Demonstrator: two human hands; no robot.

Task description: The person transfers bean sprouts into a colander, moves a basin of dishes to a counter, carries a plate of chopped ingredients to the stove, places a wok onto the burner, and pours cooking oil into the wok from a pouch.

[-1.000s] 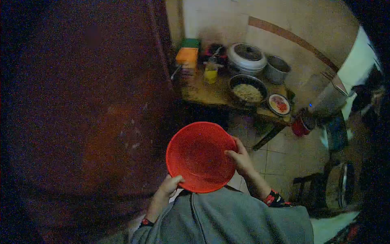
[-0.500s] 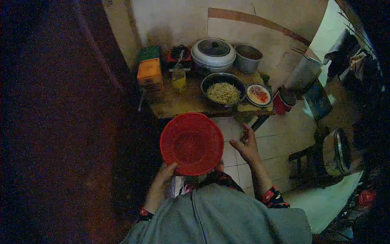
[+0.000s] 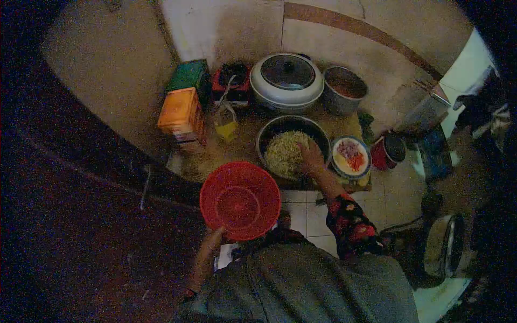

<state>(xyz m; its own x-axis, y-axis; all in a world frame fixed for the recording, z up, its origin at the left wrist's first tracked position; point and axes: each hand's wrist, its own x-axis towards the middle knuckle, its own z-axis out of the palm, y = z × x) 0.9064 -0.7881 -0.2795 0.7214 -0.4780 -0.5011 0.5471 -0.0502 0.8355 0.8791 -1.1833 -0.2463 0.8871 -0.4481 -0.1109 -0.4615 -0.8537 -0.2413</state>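
My left hand point(image 3: 212, 242) grips the near rim of a red plastic bowl point(image 3: 240, 200), which is tipped so that its bare inside faces me. My right hand point(image 3: 312, 160) reaches into a dark round bowl point(image 3: 263, 156) on the table and touches the pale green shredded food point(image 3: 282, 151) there. The right fingertips are blurred and partly lost against the shreds, so their grip does not show. Just right of that bowl sits a plate point(image 3: 351, 157) with chopped reddish-purple and orange-red pieces.
Along the back of the wooden table point(image 3: 191, 162) stand a grey lidded cooker point(image 3: 285, 81), a metal pot point(image 3: 344, 89) and a red and black stove point(image 3: 230, 86). An orange box point(image 3: 180, 113) and a bag of yellow liquid point(image 3: 226, 128) are at left. A red bucket point(image 3: 381, 153) stands right.
My right hand has moved forward from the air beside the red bowl into the dark bowl. My left hand still holds the red bowl, and the view has come closer to the table.
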